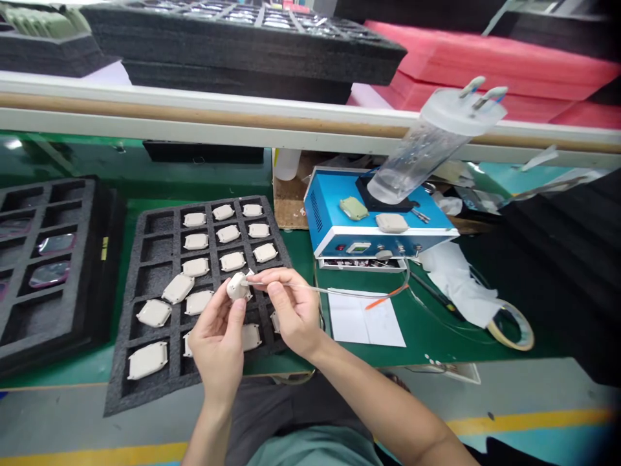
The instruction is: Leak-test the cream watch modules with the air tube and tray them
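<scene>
My left hand (220, 340) pinches a small beige watch-case-like part (237, 285), tilted up above the foam tray (155, 275). In my right hand (292, 307) is a thin clear tube (303, 287), gripped near its end, which meets the side of the part. Whether the tube end goes into the part or only touches it, I cannot tell. Several matching beige parts (148, 360) lie in the tray's pockets below and around my hands, some hidden by them. The tube runs right past an orange piece (387, 297) towards a blue machine (330, 200).
On the blue machine stand a clear cylinder (412, 155), a greenish part (354, 208) and a beige one (392, 223). White paper (363, 320), tissue (458, 285) and a tape roll (526, 333) lie right. Another foam tray (92, 272) sits left; a shelf edge (291, 129) crosses behind.
</scene>
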Available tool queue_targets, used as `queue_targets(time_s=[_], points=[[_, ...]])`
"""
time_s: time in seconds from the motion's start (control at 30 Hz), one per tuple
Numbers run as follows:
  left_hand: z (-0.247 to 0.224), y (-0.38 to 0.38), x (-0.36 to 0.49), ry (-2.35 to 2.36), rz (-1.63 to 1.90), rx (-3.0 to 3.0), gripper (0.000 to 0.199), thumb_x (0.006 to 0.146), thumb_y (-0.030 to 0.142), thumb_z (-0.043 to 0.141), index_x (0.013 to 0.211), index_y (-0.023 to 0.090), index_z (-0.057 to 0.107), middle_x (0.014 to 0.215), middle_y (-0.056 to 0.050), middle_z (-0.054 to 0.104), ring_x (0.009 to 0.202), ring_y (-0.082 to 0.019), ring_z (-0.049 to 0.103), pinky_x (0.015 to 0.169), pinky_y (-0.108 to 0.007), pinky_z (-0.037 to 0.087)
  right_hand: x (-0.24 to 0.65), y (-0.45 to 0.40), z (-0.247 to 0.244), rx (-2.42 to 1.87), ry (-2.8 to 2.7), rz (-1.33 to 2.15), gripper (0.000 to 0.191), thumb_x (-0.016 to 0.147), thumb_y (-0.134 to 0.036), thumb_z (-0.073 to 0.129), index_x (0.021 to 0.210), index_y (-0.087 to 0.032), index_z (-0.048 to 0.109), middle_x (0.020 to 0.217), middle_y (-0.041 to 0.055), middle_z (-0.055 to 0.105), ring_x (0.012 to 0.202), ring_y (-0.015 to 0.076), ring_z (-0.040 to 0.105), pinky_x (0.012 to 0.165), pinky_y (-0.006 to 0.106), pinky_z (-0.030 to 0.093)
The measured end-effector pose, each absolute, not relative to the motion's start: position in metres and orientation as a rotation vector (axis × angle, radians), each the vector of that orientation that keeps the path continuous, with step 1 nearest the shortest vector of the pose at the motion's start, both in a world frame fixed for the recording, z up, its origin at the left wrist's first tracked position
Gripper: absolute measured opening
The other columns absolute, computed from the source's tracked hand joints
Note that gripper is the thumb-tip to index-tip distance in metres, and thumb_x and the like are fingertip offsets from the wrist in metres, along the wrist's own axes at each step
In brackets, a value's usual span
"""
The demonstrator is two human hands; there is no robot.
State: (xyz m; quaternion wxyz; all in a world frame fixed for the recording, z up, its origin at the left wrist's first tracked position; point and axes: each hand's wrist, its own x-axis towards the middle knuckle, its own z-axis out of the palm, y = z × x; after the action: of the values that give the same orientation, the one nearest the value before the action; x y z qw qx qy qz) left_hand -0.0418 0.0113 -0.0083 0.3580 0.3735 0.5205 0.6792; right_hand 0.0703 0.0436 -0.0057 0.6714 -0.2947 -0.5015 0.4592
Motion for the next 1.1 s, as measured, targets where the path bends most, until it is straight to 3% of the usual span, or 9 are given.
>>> queue_targets(time_s=[0.43, 0.67, 1.1], points=[[-0.0071, 0.0120, -0.0426, 1.337, 1.762, 0.979, 0.035, 0.088, 0.027, 0.084, 0.123, 0.023, 0.081, 0.119, -0.006, 0.082, 0.107, -0.020, 0.080, 0.099, -0.028, 0.063, 0.0680, 0.0450, -0.0068, -0.674, -1.094, 1.067, 0.018, 0.104, -0.038, 0.063, 0.105, -0.024, 0.073, 0.107, 0.0063, 0.080, 0.102, 0.0182, 0.079, 0.092, 0.033, 0.065], [-0.0061, 0.0121, -0.0420, 1.344, 1.756, 0.980, 0.036, 0.087, 0.030, 0.085, 0.122, 0.022, 0.081, 0.119, -0.008, 0.082, 0.108, -0.024, 0.080, 0.103, -0.034, 0.063, 0.0687, 0.0447, -0.0069, -0.688, -1.103, 1.061, 0.021, 0.104, -0.041, 0.062, 0.105, -0.022, 0.072, 0.107, 0.0073, 0.081, 0.103, 0.0191, 0.079, 0.092, 0.034, 0.066], [-0.0043, 0.0116, -0.0420, 1.344, 1.748, 0.972, 0.037, 0.086, 0.030, 0.086, 0.122, 0.022, 0.081, 0.121, -0.007, 0.082, 0.108, -0.024, 0.080, 0.102, -0.034, 0.063, 0.0689, 0.0445, -0.0061, -0.673, -1.097, 1.051, 0.016, 0.104, -0.036, 0.063, 0.105, -0.023, 0.073, 0.106, 0.0062, 0.080, 0.101, 0.0177, 0.079, 0.091, 0.033, 0.066]])
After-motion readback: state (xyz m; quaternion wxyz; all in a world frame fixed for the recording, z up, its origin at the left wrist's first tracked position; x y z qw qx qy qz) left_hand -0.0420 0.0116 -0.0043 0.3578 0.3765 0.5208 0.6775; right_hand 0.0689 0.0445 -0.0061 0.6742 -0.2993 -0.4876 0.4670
